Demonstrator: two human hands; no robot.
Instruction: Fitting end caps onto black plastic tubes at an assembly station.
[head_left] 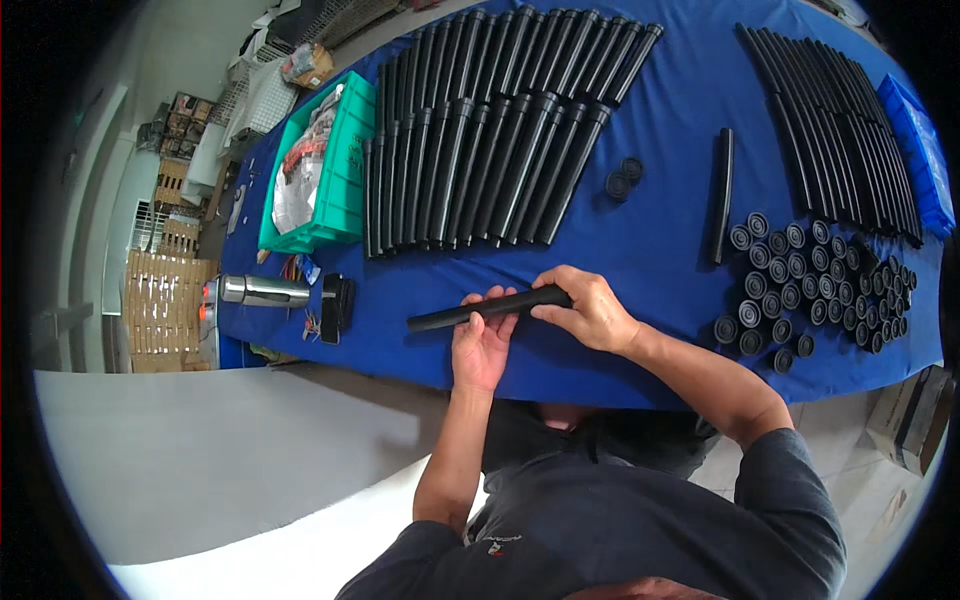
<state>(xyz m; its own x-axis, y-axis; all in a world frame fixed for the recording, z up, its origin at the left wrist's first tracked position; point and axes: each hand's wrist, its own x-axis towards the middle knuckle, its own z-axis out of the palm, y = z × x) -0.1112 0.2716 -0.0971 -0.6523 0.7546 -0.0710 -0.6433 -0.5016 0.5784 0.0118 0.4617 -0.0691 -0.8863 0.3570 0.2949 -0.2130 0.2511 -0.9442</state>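
Observation:
A black tube [458, 316] lies slanted across both hands, above the near edge of the blue-covered table. My left hand [484, 340] is palm up beneath its middle, the thumb over it and the fingers curled behind. At the tube's right end my right hand [588, 310] grips it, fingers wrapped over that end and hiding it. Beyond my hands stand two rows of capped black tubes [470, 170], laid side by side. Round black caps [800, 270] are spread to the right, and a lone black tube [723, 195] lies beside them.
A green crate [340, 165] with plastic-wrapped things stands at the left. Near it are a steel flask [265, 291] and a black case [337, 308]. Thin black tubes [830, 130] lie far right by a blue tray [918, 155]. Loose caps [620, 182] sit mid-table.

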